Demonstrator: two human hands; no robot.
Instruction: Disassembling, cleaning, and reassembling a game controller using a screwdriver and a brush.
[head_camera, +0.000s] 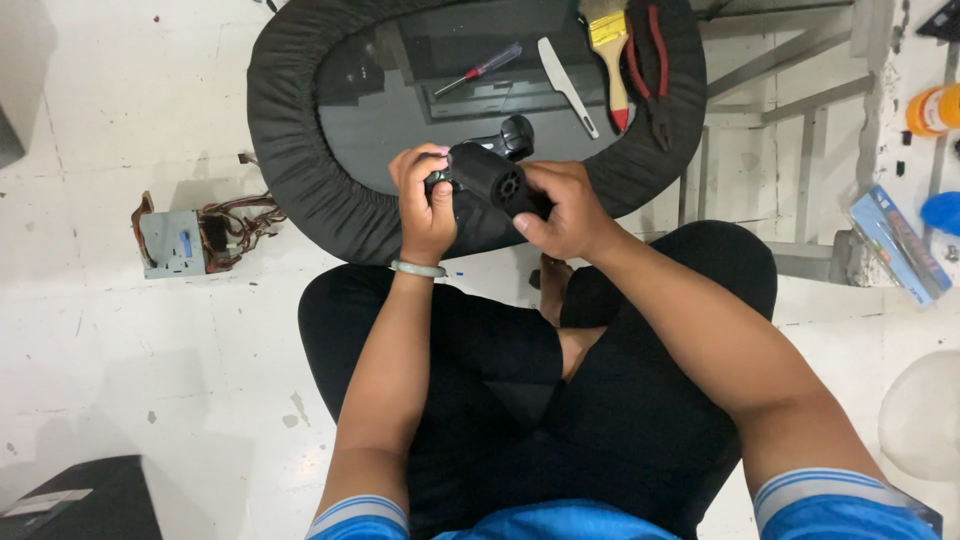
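Note:
I sit cross-legged on a white floor, looking down. Both hands hold a black handheld device with a round end and a handle, over the near edge of a low oval table with a dark glass top and black padded rim. My left hand, a pale bangle on its wrist, grips the device's left side. My right hand wraps its right side from below.
On the table lie a red-handled screwdriver, a white plastic blade, a paintbrush and red-handled pliers. A metal power supply box with wires sits on the floor at left. A metal frame and a blue packet lie at right.

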